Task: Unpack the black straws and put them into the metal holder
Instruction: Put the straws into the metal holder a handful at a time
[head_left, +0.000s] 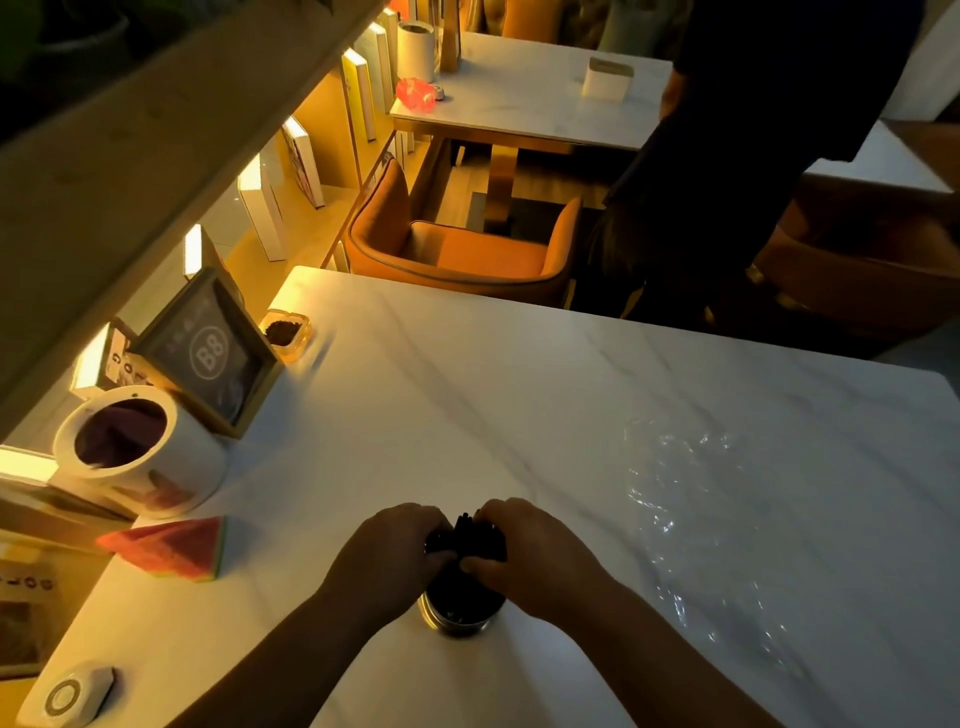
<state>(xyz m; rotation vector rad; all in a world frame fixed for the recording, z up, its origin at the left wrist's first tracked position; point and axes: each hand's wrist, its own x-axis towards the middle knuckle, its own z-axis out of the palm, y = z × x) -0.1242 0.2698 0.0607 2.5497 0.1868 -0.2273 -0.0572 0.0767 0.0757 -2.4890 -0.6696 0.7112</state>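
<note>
A bundle of black straws (470, 540) stands upright in the round metal holder (457, 618) near the front edge of the white marble table (467, 395). My left hand (395, 556) grips the bundle from the left and my right hand (524, 553) grips it from the right, both just above the holder's rim. The lower parts of the straws are hidden inside the holder. A crumpled clear plastic wrapper (696, 519) lies flat on the table to the right.
At the left stand a white cylindrical bin (140, 452), a framed "B8" sign (213, 353), a small ashtray (285, 330), a watermelon-slice object (171, 548) and a white call button (72, 696). An orange chair (462, 249) and a person in dark clothes (727, 156) are beyond the far edge.
</note>
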